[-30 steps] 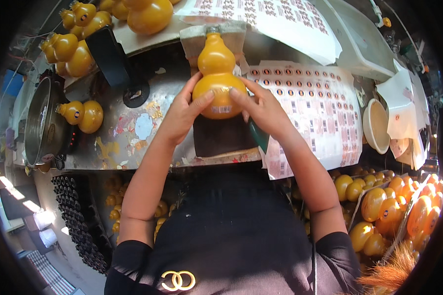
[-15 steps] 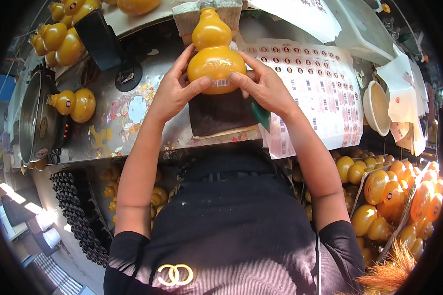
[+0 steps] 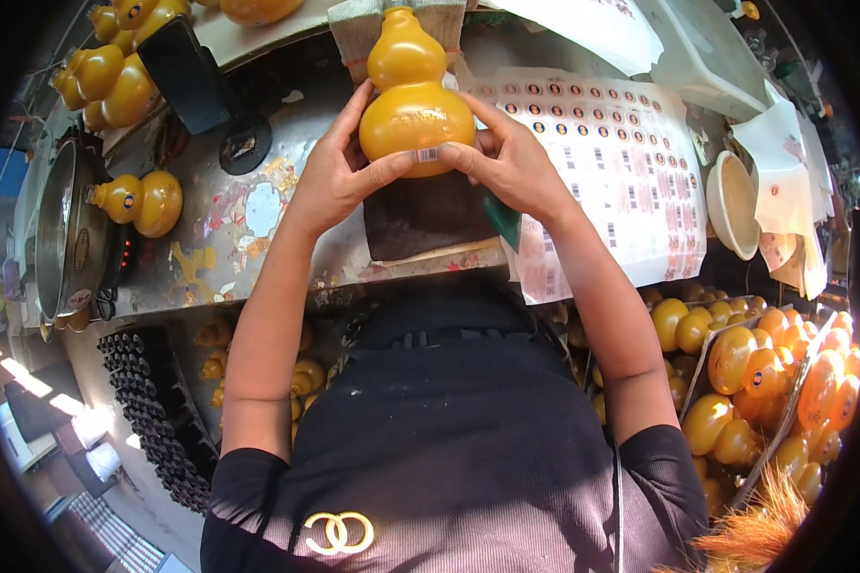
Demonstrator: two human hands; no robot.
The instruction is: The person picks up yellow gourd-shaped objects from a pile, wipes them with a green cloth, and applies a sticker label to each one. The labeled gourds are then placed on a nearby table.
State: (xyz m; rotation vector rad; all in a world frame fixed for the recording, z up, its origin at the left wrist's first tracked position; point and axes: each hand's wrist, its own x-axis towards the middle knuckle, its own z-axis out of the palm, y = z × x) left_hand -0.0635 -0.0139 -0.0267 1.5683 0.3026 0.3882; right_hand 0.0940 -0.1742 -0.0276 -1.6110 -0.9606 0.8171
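Observation:
A yellow gourd-shaped bottle (image 3: 411,110) lies with its neck pointing away from me, over a dark pad (image 3: 430,224). My left hand (image 3: 344,172) grips the bottle's wide lower bulb from the left, and my right hand (image 3: 508,162) holds the same bulb from the right. Both thumbs press near the base, one at each end of a small white barcode label (image 3: 426,154). My thumbs cover the label's ends. Partly under my right hand is a dark green piece (image 3: 503,222) whose kind I cannot make out.
Sticker sheets (image 3: 621,191) cover the bench's right side, beside a cream bowl (image 3: 733,205). On the left are a phone-like black screen on a stand (image 3: 189,81), another gourd bottle (image 3: 158,203) and a metal pan (image 3: 62,229). Crates of gourd bottles (image 3: 736,382) stand low right.
My thumbs have slid inward along the label, so less of it shows between them. Both hands still hold the bottle, and the view has shifted slightly.

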